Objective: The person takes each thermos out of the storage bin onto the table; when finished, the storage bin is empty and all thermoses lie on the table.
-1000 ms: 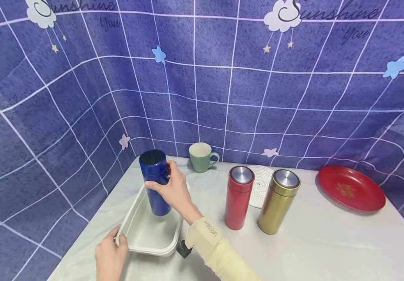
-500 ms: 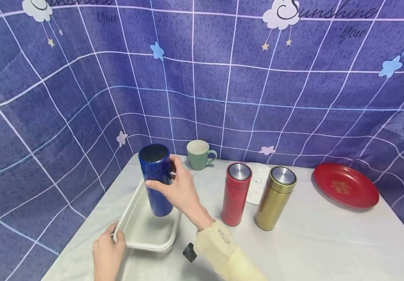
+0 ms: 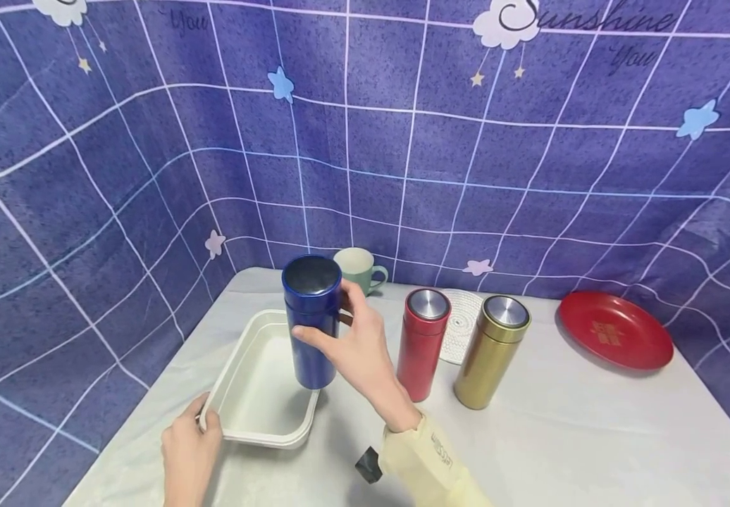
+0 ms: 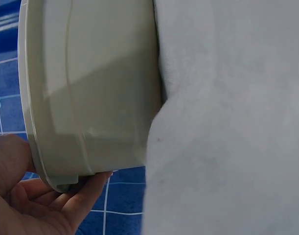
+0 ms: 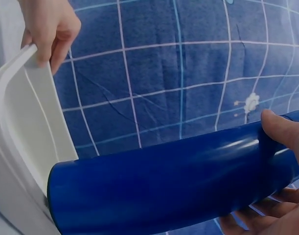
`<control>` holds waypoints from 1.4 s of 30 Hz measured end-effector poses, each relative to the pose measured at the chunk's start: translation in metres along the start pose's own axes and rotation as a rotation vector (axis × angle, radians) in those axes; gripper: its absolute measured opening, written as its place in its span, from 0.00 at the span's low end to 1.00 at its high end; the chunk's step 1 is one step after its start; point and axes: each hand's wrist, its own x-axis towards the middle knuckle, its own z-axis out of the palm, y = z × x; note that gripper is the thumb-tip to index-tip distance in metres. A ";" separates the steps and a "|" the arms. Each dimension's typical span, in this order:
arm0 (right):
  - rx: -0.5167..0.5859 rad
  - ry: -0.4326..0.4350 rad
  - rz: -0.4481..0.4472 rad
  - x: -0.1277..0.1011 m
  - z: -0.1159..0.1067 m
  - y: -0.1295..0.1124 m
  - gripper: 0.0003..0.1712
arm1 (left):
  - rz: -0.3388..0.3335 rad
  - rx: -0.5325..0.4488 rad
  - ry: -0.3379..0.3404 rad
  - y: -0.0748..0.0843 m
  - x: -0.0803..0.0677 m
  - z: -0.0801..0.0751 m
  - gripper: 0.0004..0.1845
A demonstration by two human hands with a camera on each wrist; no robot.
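Observation:
My right hand (image 3: pixel 359 338) grips a blue thermos bottle (image 3: pixel 312 331) near its top, thumb on the near side and fingers around the far side. The bottle is upright, and in the head view it overlaps the right rim of a white plastic basin (image 3: pixel 257 440). In the right wrist view the bottle's base end (image 5: pixel 66 196) shows close by the basin rim. My left hand (image 3: pixel 190 443) pinches the basin's near left corner, thumb over the rim and fingers beneath, as the left wrist view shows. The basin's inside holds nothing visible.
A red thermos (image 3: pixel 424 345) and a gold thermos (image 3: pixel 492 352) stand right of my right hand, before a white round mat (image 3: pixel 460 324). A green mug (image 3: pixel 355 262) is at the back, partly hidden. A red plate (image 3: pixel 615 331) lies far right. Purple cloth (image 3: pixel 441 155) hangs behind.
My right hand has carried the blue thermos rightward, from over the basin's middle to its right rim. The left hand keeps its hold on the basin corner. The head view has shifted slightly.

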 end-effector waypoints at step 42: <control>-0.072 0.185 0.107 -0.028 -0.013 0.062 0.40 | -0.003 -0.010 0.002 0.001 0.002 -0.001 0.19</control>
